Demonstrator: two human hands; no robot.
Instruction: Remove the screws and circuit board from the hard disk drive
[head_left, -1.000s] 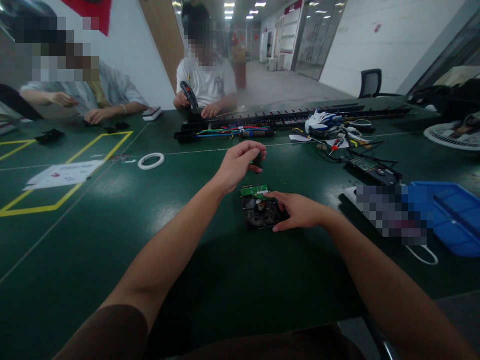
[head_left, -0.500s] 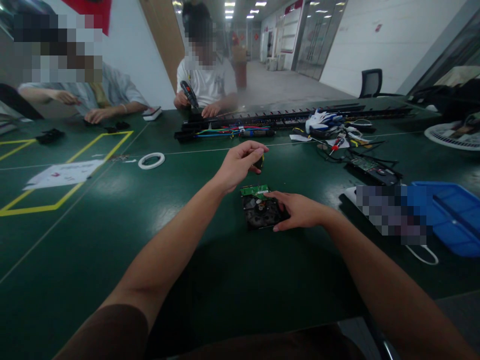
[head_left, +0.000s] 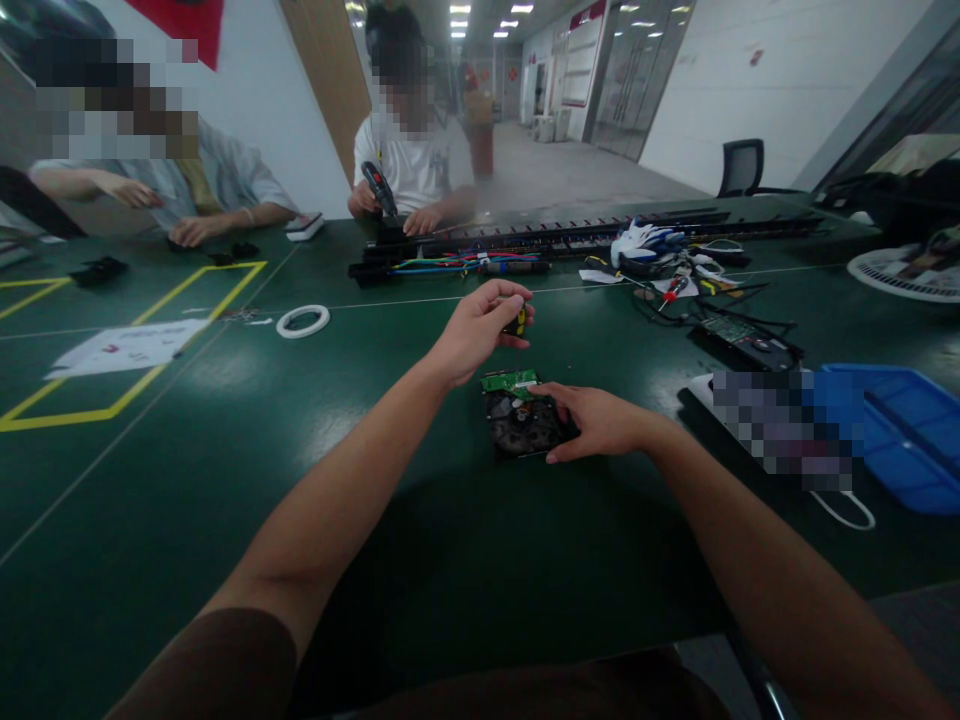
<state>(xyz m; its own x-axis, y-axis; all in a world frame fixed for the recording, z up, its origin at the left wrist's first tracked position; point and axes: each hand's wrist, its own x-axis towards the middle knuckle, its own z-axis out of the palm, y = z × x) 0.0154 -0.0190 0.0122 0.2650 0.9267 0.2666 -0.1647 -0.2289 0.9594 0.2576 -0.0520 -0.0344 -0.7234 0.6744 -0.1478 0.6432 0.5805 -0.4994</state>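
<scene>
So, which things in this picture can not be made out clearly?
Head view, each item:
1. The small black and yellow tool in the left hand: fingers hide most of it, type unclear.
2. The right side of the hard drive: covered by the right hand.
3. Whatever lies beside the blue tray: behind a pixelated patch.
4. The print on the white sheet: too small.
</scene>
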